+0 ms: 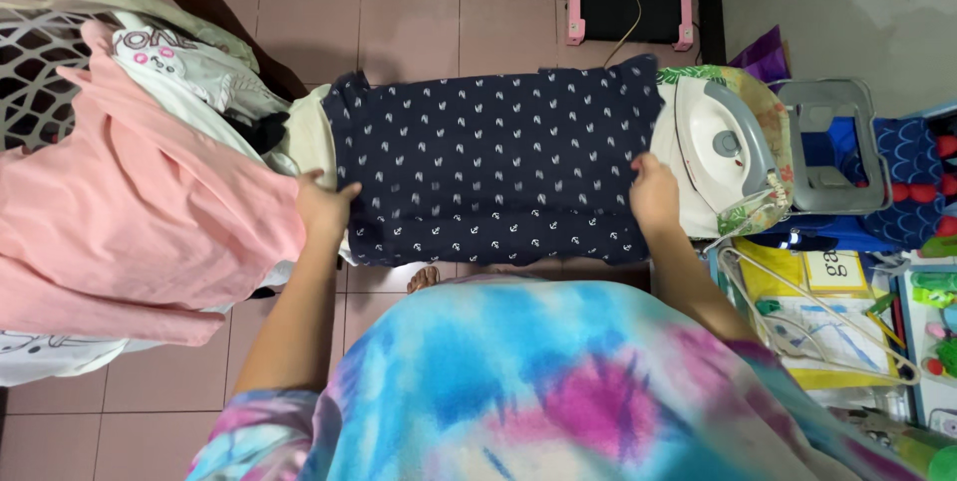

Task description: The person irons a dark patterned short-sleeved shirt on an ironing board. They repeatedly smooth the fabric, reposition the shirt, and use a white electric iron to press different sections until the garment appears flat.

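Two hands frame the navy cloth [493,157], which lies flat across the ironing board [309,137]: your left hand [321,210] presses its left edge, your right hand [654,192] its right edge, fingers spread flat, gripping nothing. Pull outward evenly to smooth creases, and keep your right wrist off the iron [718,147] standing just beside it.

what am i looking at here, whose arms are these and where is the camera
There is no machine here. The one picture comes from a camera worn on a person's head, looking down, so the arms are that person's own. Both hands lie flat on a dark blue patterned cloth spread over an ironing board: the left hand at one end, the right hand at the other. Neither hand grips anything. A white iron rests at the board's right end, and a pile of pink clothes sits to the left.
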